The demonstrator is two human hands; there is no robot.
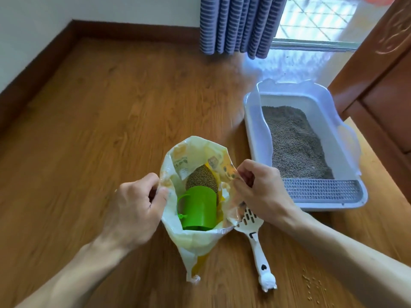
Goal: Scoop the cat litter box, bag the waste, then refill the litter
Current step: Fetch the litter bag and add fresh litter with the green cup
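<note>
A white and yellow litter bag (191, 243) stands open on the wooden floor in the middle. My left hand (135, 207) grips its left rim and my right hand (260, 187) grips its right rim, holding the mouth wide. Inside lie brown litter pellets (202, 176) and a green plastic cup (198, 207) on its side. A white slotted scoop (255, 241) lies on the floor just right of the bag, partly under my right wrist. The pale grey litter box (253, 127) with grey litter sits to the right.
A mesh step (322, 190) forms the near end of the box. A few spilled pellets (313, 285) lie on the floor at lower right. A wooden door (382, 85) stands behind the box, a striped curtain (238, 23) at the back, a wall and skirting at left.
</note>
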